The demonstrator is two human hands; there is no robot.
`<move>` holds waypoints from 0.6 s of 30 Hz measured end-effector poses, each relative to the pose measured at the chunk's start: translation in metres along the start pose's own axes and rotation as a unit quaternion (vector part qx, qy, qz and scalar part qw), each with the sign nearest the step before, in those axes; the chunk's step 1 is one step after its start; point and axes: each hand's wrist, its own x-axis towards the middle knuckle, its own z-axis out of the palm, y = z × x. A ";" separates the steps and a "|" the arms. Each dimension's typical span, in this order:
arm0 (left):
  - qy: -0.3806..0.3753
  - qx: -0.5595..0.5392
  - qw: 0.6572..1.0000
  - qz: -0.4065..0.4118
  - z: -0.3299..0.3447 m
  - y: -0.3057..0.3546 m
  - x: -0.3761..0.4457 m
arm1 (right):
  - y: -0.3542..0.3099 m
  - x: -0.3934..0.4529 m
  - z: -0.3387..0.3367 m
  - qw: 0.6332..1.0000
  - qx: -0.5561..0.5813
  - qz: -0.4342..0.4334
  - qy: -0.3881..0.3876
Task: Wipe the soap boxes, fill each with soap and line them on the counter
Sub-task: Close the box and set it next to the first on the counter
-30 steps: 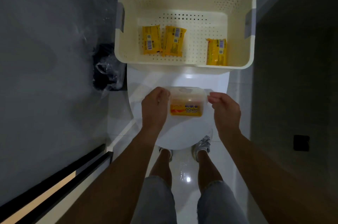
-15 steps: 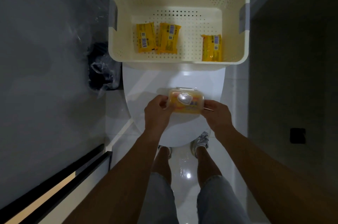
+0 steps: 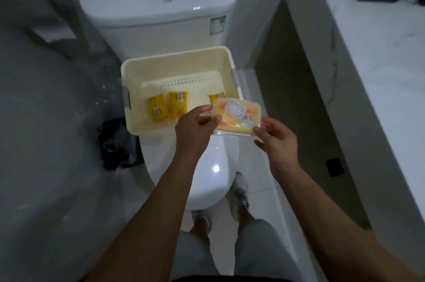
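The white counter (image 3: 377, 56) runs along the right, well apart from the toilet (image 3: 158, 12), on whose closed lid sits a cream basket (image 3: 179, 56) with 3 yellow soap bars (image 3: 176, 107). Held above it, the clear soap box (image 3: 236, 117) looks filled and closed (lid sticker up), pinched by left hand (image 3: 195, 130) and right hand (image 3: 278, 143). Next, likely, comes carrying it rightward to the counter.

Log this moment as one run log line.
both hands hold filled soap box | left hand | right hand | three soaps remain in basket
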 end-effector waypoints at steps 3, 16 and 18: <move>-0.014 -0.002 0.999 0.037 0.000 0.055 -0.003 | -0.044 -0.014 -0.012 0.998 0.048 -0.036 0.008; -0.202 -0.028 0.968 0.145 0.086 0.248 -0.084 | -0.185 -0.081 -0.173 0.966 0.192 -0.146 0.095; -0.211 -0.037 0.965 0.155 0.111 0.262 -0.099 | -0.191 -0.089 -0.205 0.961 0.201 -0.156 0.110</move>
